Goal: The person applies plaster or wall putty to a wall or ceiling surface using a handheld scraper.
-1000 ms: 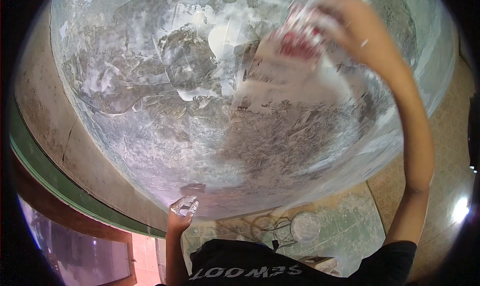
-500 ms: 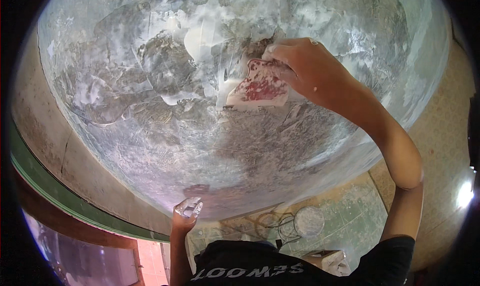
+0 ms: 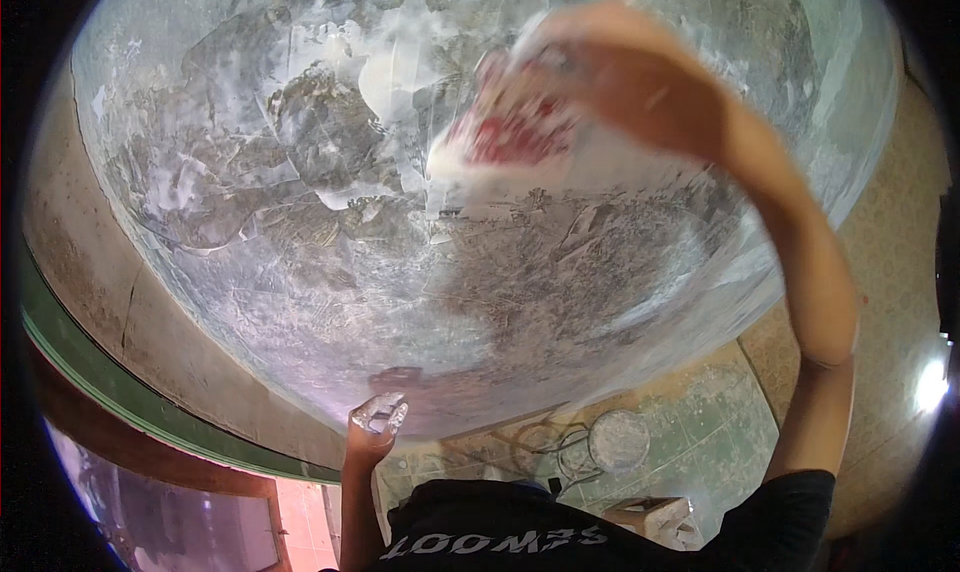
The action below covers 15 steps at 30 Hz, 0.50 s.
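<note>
My right hand [image 3: 620, 77], blurred by motion, grips a red putty scraper [image 3: 515, 140] smeared with white. The scraper's wide edge lies against the grey wall [image 3: 340, 262], on which pale, uneven patches of putty [image 3: 390, 84] spread. Part of the scraper's upper end is hidden by my fingers. Low down on the left, my left hand [image 3: 378, 417] stays near the wall, its fingers coated in white. Those fingers curve away from the thumb with a gap between them, and no held thing shows there.
Below the wall, a round white-topped stool [image 3: 618, 442] stands on the dusty green tiled floor [image 3: 725, 412]. An open box [image 3: 650, 520] sits close to my body. A green band [image 3: 120, 402] and a dark framed panel [image 3: 190, 512] lie on the left.
My right hand and the scraper have moved up the wall and slightly left, and they now look blurred. My left hand has hardly moved.
</note>
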Each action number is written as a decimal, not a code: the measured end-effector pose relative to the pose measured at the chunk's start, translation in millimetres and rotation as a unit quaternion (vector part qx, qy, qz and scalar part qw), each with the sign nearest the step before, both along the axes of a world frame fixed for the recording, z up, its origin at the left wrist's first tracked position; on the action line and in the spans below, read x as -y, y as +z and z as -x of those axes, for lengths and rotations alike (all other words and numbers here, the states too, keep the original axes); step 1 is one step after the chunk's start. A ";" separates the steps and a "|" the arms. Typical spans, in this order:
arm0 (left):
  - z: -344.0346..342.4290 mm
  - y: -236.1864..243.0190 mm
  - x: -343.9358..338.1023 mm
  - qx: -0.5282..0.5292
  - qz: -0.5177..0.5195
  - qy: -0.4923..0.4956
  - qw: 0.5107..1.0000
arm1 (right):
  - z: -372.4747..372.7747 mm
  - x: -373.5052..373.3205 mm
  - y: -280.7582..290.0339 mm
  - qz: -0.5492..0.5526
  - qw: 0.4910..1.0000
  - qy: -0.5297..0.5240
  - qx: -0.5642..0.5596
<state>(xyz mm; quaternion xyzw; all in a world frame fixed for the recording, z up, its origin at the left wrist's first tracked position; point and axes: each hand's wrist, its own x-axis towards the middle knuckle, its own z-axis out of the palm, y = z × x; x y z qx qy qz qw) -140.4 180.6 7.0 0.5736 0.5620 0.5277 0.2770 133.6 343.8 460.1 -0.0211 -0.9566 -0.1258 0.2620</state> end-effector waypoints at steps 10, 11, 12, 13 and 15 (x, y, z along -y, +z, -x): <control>-1.9 -14.5 -6.4 0.005 -0.019 -0.031 0.999 | -3.1 104.7 85.9 -0.108 0.925 -0.321 -0.174; 3.8 -13.4 2.7 -0.002 -0.007 -0.012 1.000 | -18.3 75.0 88.8 -0.197 0.921 -0.253 -0.224; 8.5 -15.9 9.3 0.004 0.002 0.009 1.000 | -11.3 65.4 78.3 -0.184 0.927 -0.240 -0.223; 13.2 -18.8 15.5 0.011 0.012 0.029 0.999 | -6.5 55.2 66.3 -0.107 0.957 -0.219 -0.159; 2.4 -11.4 7.9 0.014 -0.004 -0.001 1.000 | -45.2 52.0 53.1 0.046 0.937 -0.332 -0.098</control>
